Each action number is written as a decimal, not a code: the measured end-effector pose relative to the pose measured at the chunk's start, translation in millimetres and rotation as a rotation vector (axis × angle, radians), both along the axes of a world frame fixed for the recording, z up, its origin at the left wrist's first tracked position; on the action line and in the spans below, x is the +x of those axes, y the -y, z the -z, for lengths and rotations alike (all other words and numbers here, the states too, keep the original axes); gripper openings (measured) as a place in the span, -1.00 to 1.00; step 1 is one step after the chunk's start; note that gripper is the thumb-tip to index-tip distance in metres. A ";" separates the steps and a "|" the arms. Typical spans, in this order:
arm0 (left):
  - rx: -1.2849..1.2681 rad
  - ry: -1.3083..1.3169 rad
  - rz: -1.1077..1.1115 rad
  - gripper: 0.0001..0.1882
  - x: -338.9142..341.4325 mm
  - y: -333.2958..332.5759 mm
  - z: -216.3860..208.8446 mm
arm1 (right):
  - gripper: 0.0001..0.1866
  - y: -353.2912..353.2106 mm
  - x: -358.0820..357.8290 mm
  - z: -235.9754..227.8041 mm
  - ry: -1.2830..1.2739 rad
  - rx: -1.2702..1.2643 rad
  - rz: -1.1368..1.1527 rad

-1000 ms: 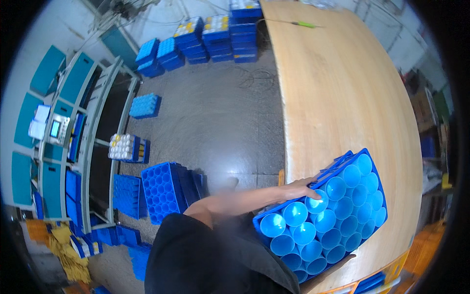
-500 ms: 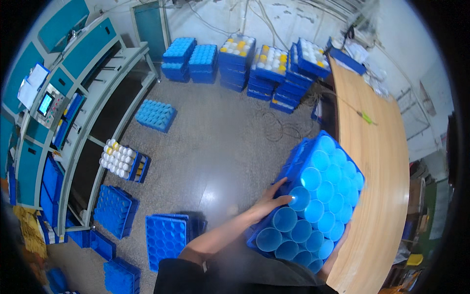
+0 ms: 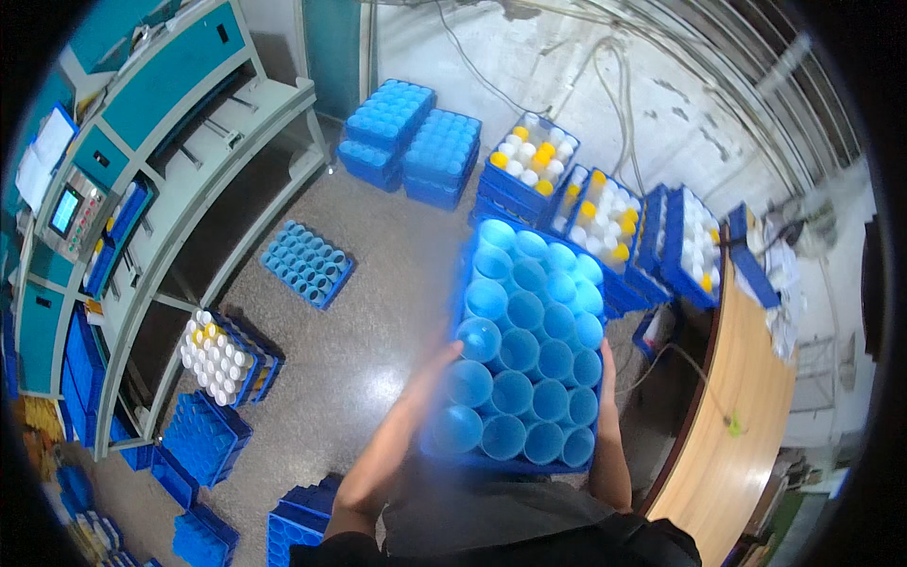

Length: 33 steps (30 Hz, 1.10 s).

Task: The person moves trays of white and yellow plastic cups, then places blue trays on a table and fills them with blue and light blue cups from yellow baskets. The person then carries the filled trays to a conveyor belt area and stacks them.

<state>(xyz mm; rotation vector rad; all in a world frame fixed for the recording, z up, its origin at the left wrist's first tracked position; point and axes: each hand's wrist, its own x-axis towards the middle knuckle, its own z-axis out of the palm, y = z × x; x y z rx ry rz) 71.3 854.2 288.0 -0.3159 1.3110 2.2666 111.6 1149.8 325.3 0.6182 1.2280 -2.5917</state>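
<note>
In front of my body I hold a blue plastic crate (image 3: 515,466) packed with rows of open-topped light-blue cups (image 3: 516,350). My left hand (image 3: 440,364), a little blurred, grips the crate's left side, its thumb near the rim of a cup. On the opposite side my right hand (image 3: 607,370) is closed on the crate's right wall. Most of the fingers of both hands are hidden by the crate. It is off the floor, and its far end overlaps the stacked crates by the wall.
Along the far wall stand crates of white and yellow-capped tubes (image 3: 605,222) and stacks of light-blue cups (image 3: 439,151). A wooden table (image 3: 727,397) is at right, a teal machine (image 3: 179,104) at left. On the floor are a cup tray (image 3: 307,265) and more crates (image 3: 203,435).
The crate has moved left, away from the wooden table, and turned nearly straight in front of me. My view has swung right, and my right hand now shows more beside the crate.
</note>
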 end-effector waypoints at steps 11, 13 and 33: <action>0.006 0.110 -0.300 -0.11 -367.5 80.0 54.2 | -0.35 58.2 -446.1 119.6 0.097 0.007 -0.230; -0.019 0.119 -0.278 -0.11 -461.1 92.8 84.2 | -0.38 56.9 -540.3 167.7 0.035 0.033 -0.224; -0.679 0.619 -0.617 -0.69 -367.4 147.7 430.8 | -0.47 35.0 -715.1 248.1 0.329 0.758 -1.080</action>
